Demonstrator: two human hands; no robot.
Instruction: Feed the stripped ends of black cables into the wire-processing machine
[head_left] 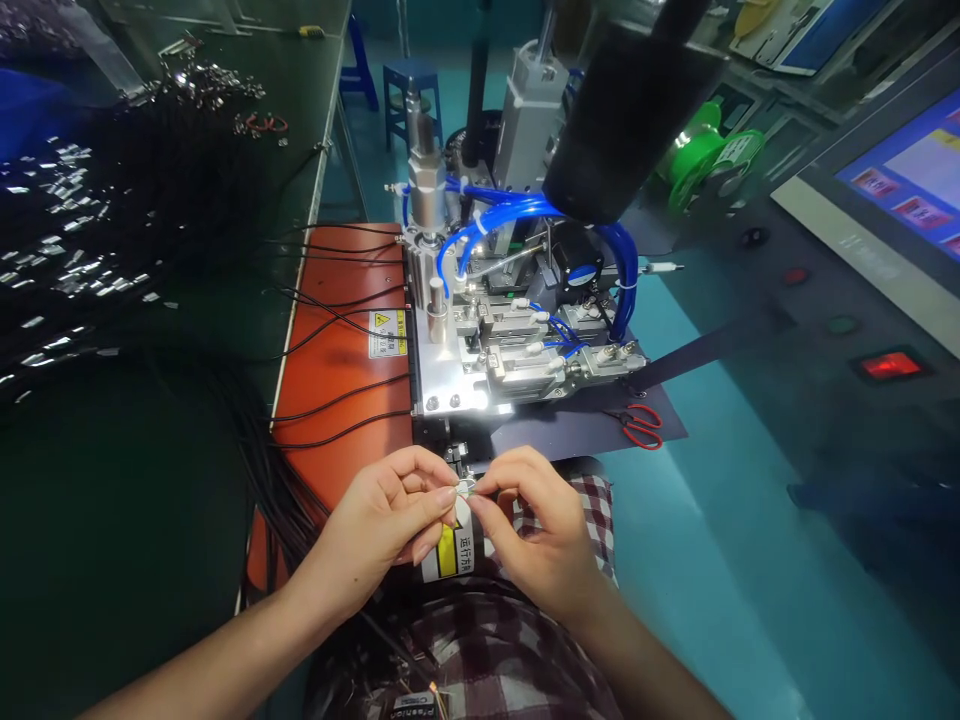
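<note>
My left hand (pixel 394 510) and my right hand (pixel 536 520) meet in front of the machine, just above my lap. Both are closed in a pinch, thumb against forefinger. Between the fingertips shows a short stretch of thin, pale wire (pixel 465 488), gripped from both sides; its exact ends are too small to make out. Right behind the fingertips sits a small metal fixture at the front of the machine (pixel 450 380). Under the hands is a white and yellow label (pixel 448 550) with printed characters.
Several black cables (pixel 345 395) run across the orange plate (pixel 337 350) into the machine's left side. A big cable bundle (pixel 187 200) covers the dark green table at left. Red-handled cutters (pixel 641 427) lie right of the machine. A control panel (pixel 840 320) with screen stands far right.
</note>
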